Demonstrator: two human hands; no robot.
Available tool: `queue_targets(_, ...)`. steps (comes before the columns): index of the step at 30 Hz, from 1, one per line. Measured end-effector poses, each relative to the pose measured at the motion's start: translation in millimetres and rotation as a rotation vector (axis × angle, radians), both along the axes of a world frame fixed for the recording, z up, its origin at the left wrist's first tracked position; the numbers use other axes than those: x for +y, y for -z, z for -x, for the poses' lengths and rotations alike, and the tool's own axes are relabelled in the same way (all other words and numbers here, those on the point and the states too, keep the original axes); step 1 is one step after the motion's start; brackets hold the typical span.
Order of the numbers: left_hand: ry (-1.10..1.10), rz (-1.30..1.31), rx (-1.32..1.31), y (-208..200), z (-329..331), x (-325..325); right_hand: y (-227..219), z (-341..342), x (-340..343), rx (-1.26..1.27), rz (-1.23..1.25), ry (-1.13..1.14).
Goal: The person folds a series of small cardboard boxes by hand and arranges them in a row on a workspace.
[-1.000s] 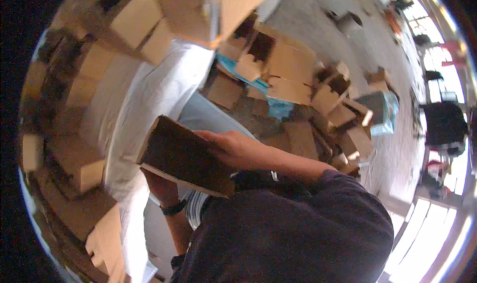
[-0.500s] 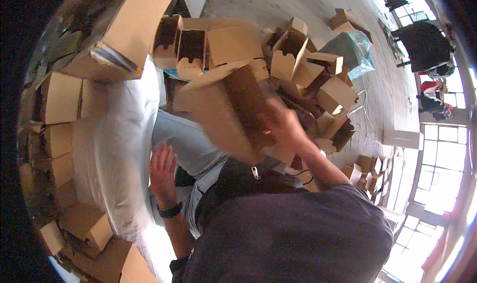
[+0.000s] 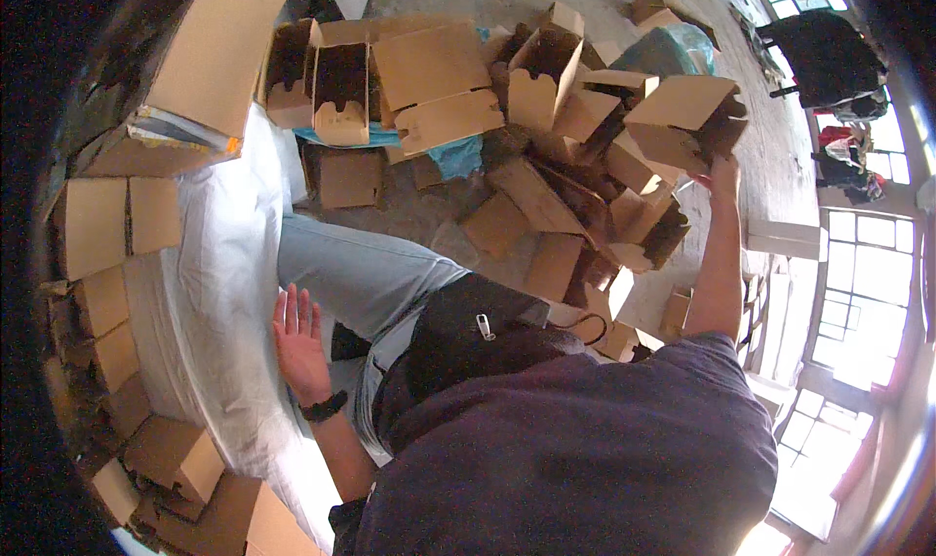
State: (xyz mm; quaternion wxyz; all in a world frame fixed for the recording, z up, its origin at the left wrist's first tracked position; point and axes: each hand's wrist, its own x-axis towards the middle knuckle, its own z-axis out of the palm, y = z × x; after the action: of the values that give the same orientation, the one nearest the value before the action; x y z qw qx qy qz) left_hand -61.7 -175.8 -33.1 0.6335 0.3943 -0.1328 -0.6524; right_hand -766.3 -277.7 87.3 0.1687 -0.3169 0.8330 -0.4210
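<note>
Out to the right, my right hand (image 3: 722, 179) grips the lower edge of a brown open cardboard box (image 3: 675, 105), lifted over a heap of similar boxes. Part of the fingers is hidden behind the box. My left hand (image 3: 304, 353) is held out flat beside my knee, its fingers stretched and nothing in them. Near it lies a white plastic-like cover (image 3: 210, 293) on a long surface. The heap in front of me has a tall open box (image 3: 544, 73) and a flattened-looking carton (image 3: 529, 190).
Open boxes (image 3: 341, 88) stand at the far left, with blue plastic film (image 3: 455, 156) under them. A bluish wrapped bundle (image 3: 673, 51) lies behind the heap. Stacked cartons (image 3: 96, 229) line the left side. A large carton (image 3: 210, 59) juts in at the upper left.
My right hand has swung the box from in front of me out to the right, over the heap. My left hand stays open and has shifted slightly left in view.
</note>
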Motion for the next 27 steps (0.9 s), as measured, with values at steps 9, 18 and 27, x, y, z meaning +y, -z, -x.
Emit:
queue_targets(9,-0.083,-0.041,-0.075,-7.8,-7.4,7.5,-37.7,-12.9,-51.8,1.039,-0.729,0.011)
queue_targets(18,-0.036,0.003,-0.034,4.8,-8.4,15.6,27.9,-7.9,-25.7,1.525,-0.534,-0.298)
queue_targets(27,-0.080,-0.033,-0.052,0.4,-9.7,15.4,50.9,-8.0,-25.0,1.141,-0.882,-0.338)
